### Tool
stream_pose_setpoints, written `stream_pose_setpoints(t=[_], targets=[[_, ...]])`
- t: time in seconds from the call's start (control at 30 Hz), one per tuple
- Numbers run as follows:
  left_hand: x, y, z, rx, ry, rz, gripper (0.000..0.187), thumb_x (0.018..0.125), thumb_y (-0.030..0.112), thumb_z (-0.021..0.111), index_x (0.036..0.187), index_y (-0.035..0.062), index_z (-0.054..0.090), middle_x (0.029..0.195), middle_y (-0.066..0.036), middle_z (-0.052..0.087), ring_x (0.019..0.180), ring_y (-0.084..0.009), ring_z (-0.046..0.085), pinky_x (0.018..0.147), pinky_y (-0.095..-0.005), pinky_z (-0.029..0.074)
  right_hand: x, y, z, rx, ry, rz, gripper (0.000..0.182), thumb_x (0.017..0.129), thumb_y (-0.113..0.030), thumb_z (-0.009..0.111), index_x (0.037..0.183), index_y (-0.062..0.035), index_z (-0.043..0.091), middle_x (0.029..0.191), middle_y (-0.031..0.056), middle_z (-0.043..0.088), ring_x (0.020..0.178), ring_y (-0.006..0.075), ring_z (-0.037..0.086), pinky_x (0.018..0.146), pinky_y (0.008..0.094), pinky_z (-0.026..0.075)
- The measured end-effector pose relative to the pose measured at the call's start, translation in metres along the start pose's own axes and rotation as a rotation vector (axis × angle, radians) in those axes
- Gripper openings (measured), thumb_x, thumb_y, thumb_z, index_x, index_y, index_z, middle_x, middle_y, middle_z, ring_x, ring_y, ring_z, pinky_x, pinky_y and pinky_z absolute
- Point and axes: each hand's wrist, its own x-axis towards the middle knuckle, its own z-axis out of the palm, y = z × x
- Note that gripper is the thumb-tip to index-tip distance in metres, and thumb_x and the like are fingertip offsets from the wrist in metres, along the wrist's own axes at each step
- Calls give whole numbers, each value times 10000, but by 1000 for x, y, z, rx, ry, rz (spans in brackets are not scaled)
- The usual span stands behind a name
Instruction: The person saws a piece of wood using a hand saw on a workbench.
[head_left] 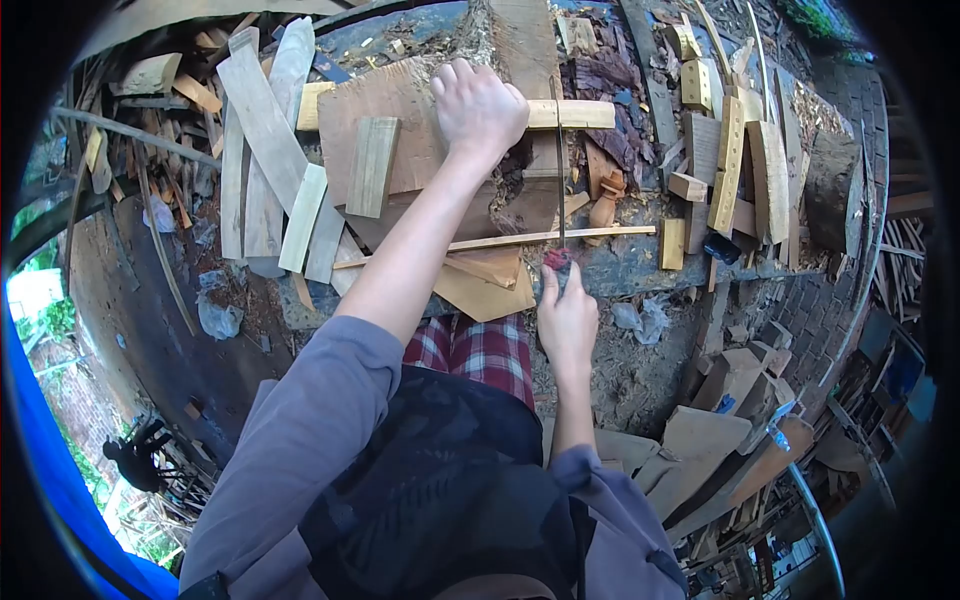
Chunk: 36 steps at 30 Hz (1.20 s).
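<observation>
Wooden strip: pale, squared, narrow, lying crosswise over a big rough slab on the cluttered workbench. Its free end is sticking out to the right of your left hand; another pale end is showing on the hand's left side at the slab's edge.

Your left hand is pressing down on the strip, fingers curled tight over it, arm stretched forward.

Saw: thin dark blade running straight from your right hand up to the strip, meeting it just right of your left hand. The handle, reddish, is sitting in your right hand, which is closing around it near the bench's front edge, well apart from the strip.

Outward: a short plank resting on the slab left of your arm, a long thin stick lying across the bench, offcuts stacked right, long boards fanned left.
</observation>
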Motion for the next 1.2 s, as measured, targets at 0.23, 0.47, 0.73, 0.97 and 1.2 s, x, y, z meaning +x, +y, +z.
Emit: stream_pose_setpoints(t=[0.23, 0.47, 0.73, 0.97, 1.2], targets=[[-1, 0, -1, 8, 3, -11, 321, 762, 222, 522, 814, -49, 685, 954, -215, 614, 986, -336, 535, 917, -437, 372, 76, -37, 2, 72, 85, -133, 373, 974, -411, 500, 1133, -87, 593, 772, 302, 644, 787, 484, 645, 689, 570, 507], [-5, 0, -2, 41, -5, 34, 330, 786, 229, 523, 861, -39, 700, 962, -209, 623, 983, -341, 560, 918, -455, 410, 20, -5, -3, 4, 57, -71, 434, 961, -419, 521, 1187, -57, 602, 721, 290, 642, 718, 481, 648, 637, 543, 522], [-2, 2, -4, -1, -25, -16, 311, 768, 213, 523, 820, -46, 687, 967, -217, 620, 996, -333, 545, 921, -442, 386, 10, -5, 0, 36, -16, 5, 346, 978, -370, 507, 1191, -116, 605, 839, 277, 663, 840, 454, 650, 712, 545, 509], [1, 1, -2, -19, -28, -68, 321, 775, 211, 520, 863, -53, 681, 999, -217, 614, 1006, -332, 543, 911, -438, 385, 67, -32, 0, -3, 20, -47, 397, 967, -384, 525, 1219, -83, 582, 817, 291, 660, 798, 469, 651, 694, 551, 515], [-6, 0, -7, -18, -45, -12, 318, 787, 218, 525, 878, -34, 695, 977, -214, 618, 991, -343, 560, 920, -455, 413, 8, 15, -16, -16, -24, -50, 389, 963, -391, 524, 1213, -100, 586, 770, 287, 655, 765, 466, 653, 675, 555, 512]])
